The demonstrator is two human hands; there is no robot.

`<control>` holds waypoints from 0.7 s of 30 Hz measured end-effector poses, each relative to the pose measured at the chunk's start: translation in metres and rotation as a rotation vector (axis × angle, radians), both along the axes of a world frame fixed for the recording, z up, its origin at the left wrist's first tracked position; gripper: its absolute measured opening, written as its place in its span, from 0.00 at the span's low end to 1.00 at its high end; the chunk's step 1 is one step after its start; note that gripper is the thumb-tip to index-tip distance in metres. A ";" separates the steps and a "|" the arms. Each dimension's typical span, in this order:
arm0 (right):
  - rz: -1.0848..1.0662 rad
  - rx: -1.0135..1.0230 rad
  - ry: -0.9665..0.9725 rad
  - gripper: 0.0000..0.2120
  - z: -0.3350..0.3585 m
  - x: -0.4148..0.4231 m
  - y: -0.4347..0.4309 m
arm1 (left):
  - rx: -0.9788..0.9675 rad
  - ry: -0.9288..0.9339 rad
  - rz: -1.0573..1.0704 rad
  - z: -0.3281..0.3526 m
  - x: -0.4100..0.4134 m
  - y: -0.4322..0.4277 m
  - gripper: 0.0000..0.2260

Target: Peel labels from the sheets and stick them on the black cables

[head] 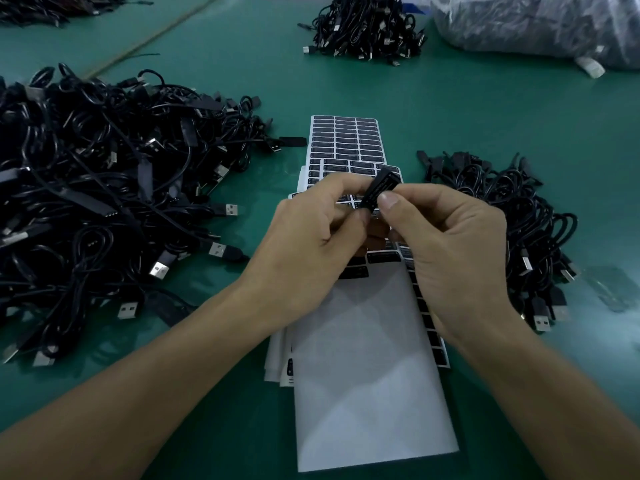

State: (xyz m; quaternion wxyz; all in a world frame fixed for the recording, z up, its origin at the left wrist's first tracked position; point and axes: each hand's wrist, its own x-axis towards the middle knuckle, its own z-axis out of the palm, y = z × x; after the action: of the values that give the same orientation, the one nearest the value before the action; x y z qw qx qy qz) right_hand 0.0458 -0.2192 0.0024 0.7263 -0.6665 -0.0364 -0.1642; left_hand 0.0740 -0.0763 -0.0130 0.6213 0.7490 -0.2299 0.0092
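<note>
Left hand [311, 244], right hand [450, 244] pinch connector [375, 190] between cable piles [104, 188] [519, 216].

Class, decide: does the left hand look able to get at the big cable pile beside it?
Likely yes: only bare mat lies between left hand and pile, though its fingers pinch a black connector.

Label sheets [344, 140]: print illegibly small; plastic bag [536, 22] partly off-frame.
</note>
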 end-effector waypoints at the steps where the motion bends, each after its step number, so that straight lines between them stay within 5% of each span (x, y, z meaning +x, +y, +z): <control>1: 0.000 -0.003 0.000 0.06 0.000 0.001 0.000 | 0.001 -0.001 -0.001 0.000 0.000 0.000 0.12; 21: 0.026 -0.032 -0.030 0.07 0.000 0.001 -0.001 | 0.008 -0.019 0.006 0.001 -0.001 -0.001 0.11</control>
State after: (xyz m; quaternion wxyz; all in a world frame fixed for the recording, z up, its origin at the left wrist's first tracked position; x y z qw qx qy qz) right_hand 0.0472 -0.2199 0.0022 0.7169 -0.6751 -0.0584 -0.1641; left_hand 0.0728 -0.0772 -0.0115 0.6163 0.7519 -0.2336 0.0172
